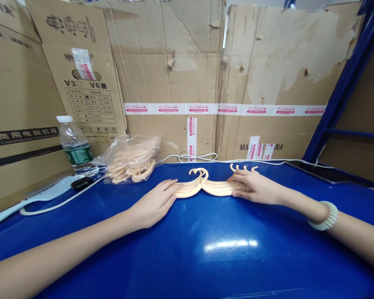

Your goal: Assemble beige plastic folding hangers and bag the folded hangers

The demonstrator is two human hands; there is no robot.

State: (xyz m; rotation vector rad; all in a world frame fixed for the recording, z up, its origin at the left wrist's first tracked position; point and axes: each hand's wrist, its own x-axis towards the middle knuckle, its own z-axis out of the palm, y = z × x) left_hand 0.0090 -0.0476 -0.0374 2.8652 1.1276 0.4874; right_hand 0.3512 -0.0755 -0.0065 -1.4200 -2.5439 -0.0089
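Clasped at opposite ends by the left hand [157,202] and right hand [257,187], stacked pale hangers [189,190] lie flat, a filled plastic bag [133,160] beyond the left grip.

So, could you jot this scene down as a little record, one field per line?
Left hand: at the left end of the peach hangers
Right hand: over their right end
Right wrist: pale bracelet
Behind right hand: more peach hooks
Back left: clear bag of peach pieces, bottle with green label
Surface: blue table
Backdrop: cardboard with printed tape
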